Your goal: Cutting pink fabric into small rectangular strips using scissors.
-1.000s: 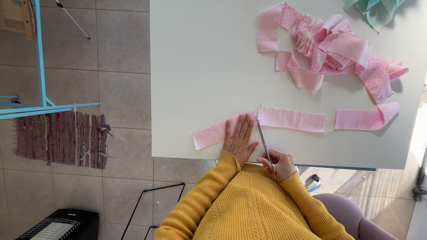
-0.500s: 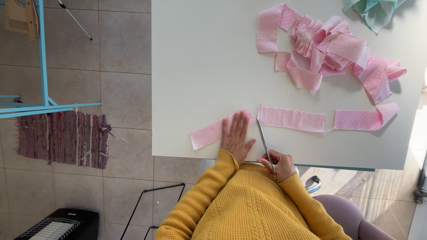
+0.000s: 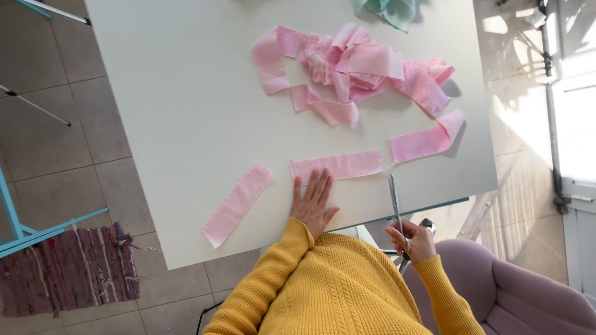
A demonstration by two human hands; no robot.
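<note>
**Hands part a fresh piece from the pink strip**

Left hand (image 3: 313, 201) lies flat and released on the white tabletop (image 3: 186, 105), fingertips touching the near edge of a short pink fabric strip (image 3: 336, 165). I see my right hand (image 3: 411, 239) clenched around the handles of the long silver scissors (image 3: 395, 201), their closed blades pointing at the gap beside that strip. A second ago the pink cloth ran as one long band under my palm; now it sits in pieces. A loose pink cut-off piece (image 3: 236, 203) lies angled to the left, apart from my hand, and the remaining pink band (image 3: 427, 139) trails right toward the crumpled heap of pink fabric strips (image 3: 354, 71). I judge one more cut finished, with plenty of band remaining.
</note>
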